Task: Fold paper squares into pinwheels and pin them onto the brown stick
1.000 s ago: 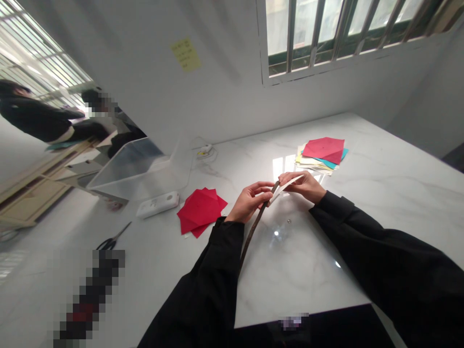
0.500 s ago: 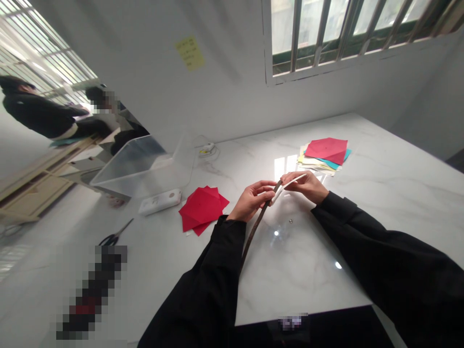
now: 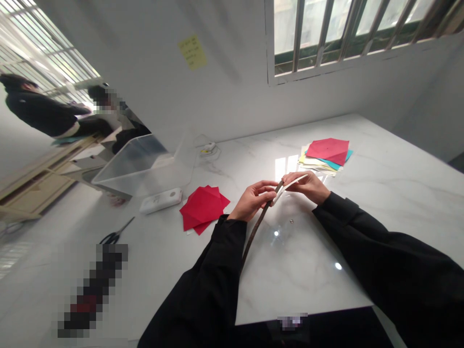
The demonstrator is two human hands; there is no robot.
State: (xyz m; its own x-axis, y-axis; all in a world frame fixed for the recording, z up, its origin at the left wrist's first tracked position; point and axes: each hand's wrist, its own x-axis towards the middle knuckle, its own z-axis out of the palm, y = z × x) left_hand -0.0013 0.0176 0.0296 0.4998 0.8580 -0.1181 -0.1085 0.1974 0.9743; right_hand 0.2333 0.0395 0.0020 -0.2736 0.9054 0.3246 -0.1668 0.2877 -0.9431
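Observation:
Above the table, my left hand [image 3: 251,200] is closed around a thin, slightly bent dark brown stick [image 3: 254,231], which slants down toward my left sleeve. Pinched in my right hand [image 3: 311,187] is a thin white piece [image 3: 295,181] that looks like paper seen nearly edge-on. Its lower end meets the stick at my left fingertips; whether the two are joined, I cannot tell. Below the hands a tiny round piece [image 3: 291,221] lies on the table. Left of my left hand are red paper sheets [image 3: 203,210], fanned over each other.
Stacked coloured papers [image 3: 328,151] lie beyond my right hand. At left are a white oblong device [image 3: 161,201], scissors [image 3: 115,236], a clear plastic box [image 3: 119,171] and a blurred-out dark object [image 3: 96,290]. A white plug with cable [image 3: 208,148] sits by the wall. Two people are at far left.
The view has shifted very slightly. My hands keep the same grip, and the white piece now shows a little more of its flat face.

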